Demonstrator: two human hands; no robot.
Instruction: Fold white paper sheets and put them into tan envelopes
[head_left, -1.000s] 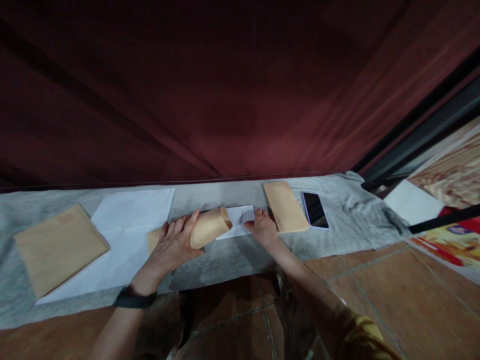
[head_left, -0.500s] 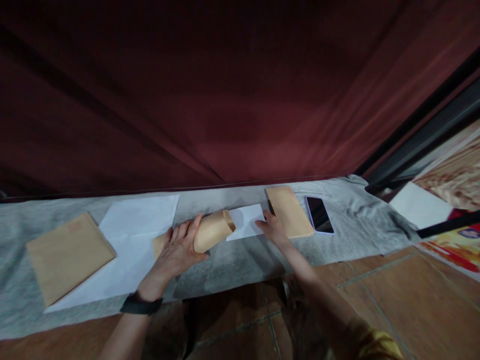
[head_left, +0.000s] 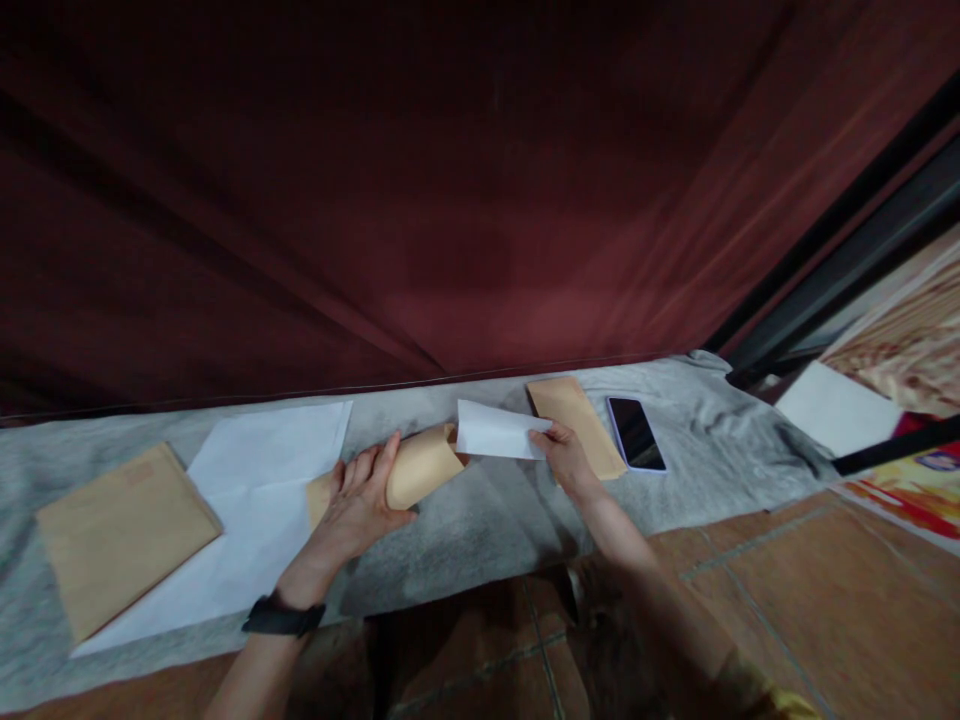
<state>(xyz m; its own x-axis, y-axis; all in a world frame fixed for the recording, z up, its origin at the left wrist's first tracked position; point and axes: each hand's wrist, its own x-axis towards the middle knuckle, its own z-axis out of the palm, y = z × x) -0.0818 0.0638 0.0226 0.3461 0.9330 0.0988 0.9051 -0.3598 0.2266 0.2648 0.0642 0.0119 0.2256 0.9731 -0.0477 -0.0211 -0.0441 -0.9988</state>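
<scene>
My left hand [head_left: 357,503] is wrapped round a small brown envelope [head_left: 420,466], bowing it so its mouth gapes toward the right. My right hand [head_left: 568,455] pinches the right edge of a folded white paper [head_left: 495,432], lifted off the cloth with its left end at the envelope's mouth. Both lie over a grey cloth [head_left: 465,520] spread on the floor. A black watch [head_left: 283,616] sits on my left wrist.
A second small brown envelope [head_left: 576,425] and a dark phone [head_left: 636,434] lie right of my right hand. At the left are a white sheet [head_left: 247,500] and a large brown envelope [head_left: 120,535]. A dark red curtain [head_left: 450,200] hangs behind; tiled floor [head_left: 750,570] lies in front.
My right hand has picked the folded white paper up from the cloth and swung its left end to the envelope's mouth. The left hand keeps its hold on the bowed envelope.
</scene>
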